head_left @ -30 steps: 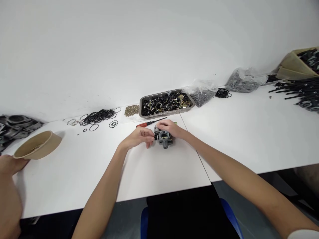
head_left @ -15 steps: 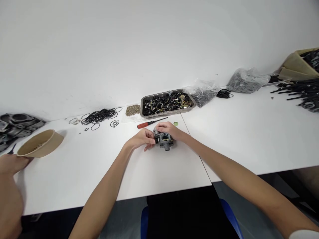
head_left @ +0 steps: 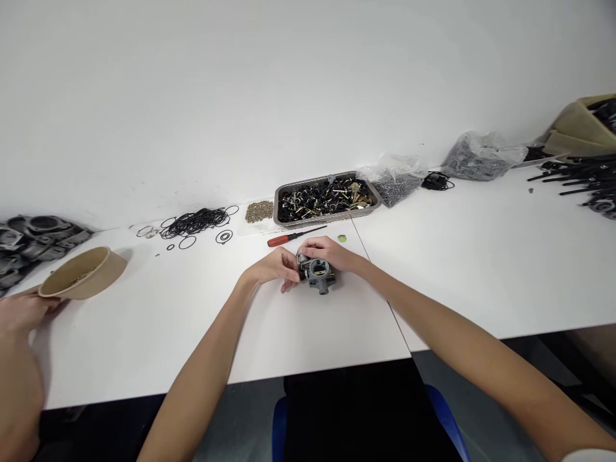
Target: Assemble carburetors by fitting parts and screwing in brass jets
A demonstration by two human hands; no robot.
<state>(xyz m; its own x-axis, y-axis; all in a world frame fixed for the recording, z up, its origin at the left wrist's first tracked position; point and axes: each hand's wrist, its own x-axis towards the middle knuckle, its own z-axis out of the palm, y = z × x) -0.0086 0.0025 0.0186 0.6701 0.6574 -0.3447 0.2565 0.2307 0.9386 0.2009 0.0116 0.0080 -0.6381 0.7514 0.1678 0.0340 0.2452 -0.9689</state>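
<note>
Clock centred on the workpiece, 12 towards the wall.

Grey metal body point(head_left: 320, 273) is sitting on the white table point(head_left: 447, 256), its round bore facing up. Right hand point(head_left: 330, 251) is holding it, curling over from about 1 o'clock, fingers lying across the top. Left hand point(head_left: 276, 268) is closing narrowly at 9 o'clock, thumb and finger pinching a small black fitting point(head_left: 303, 274) on the body's flank; exact fingertip contact is partly hidden, so cannot tell how firmly it is seating.

Red-handled screwdriver point(head_left: 278, 241) is lying at 11, just beyond the hands; green disc point(head_left: 341, 238) at 1. Tray point(head_left: 332, 219) of mixed hardware is standing at 12, brass parts point(head_left: 259, 210) between 10 and 11, black rings point(head_left: 195, 222) near 10. A co-worker's hand point(head_left: 29, 308) is gripping a tan bowl point(head_left: 103, 276) towards 9, well apart.

Risks (judgement): if the right hand is bracing too lightly, sideways push from the left could be swivelling the body. If the pinch is skewing, the fitting could be cocking or slipping loose. A knuckle drifting towards 11 could be rolling the screwdriver.
</note>
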